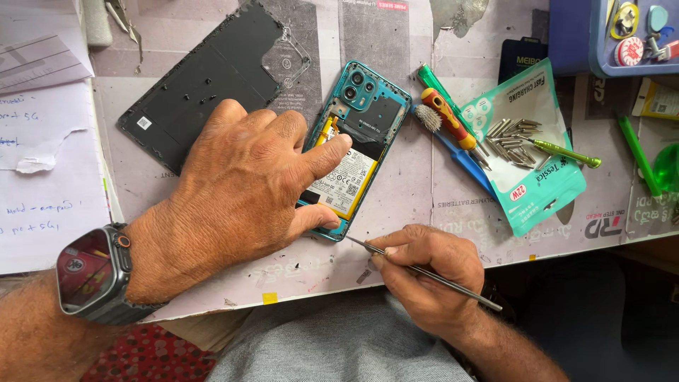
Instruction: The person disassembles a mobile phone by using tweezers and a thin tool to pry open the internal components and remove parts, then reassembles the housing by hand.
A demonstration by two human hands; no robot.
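Left hand [237, 194], fingers spread, presses one opened teal smartphone [357, 145] flat on the surface [403, 205]; right hand [424, 272] pinches one metal tweezers [424, 270] at the phone's lower edge, one removed back cover [201, 78] nearby.

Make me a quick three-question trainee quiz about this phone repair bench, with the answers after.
1. True or false: the left hand rests on the opened phone.
2. What does the right hand hold? A) red-handled screwdriver B) thin metal tweezers C) green pen
3. What lies on the teal pouch to the right of the phone?

Key
1. True; its thumb presses on the battery.
2. B, the tweezers, their tip close to the phone's lower edge. The red-handled screwdriver lies on the table.
3. A pile of metal screwdriver bits.
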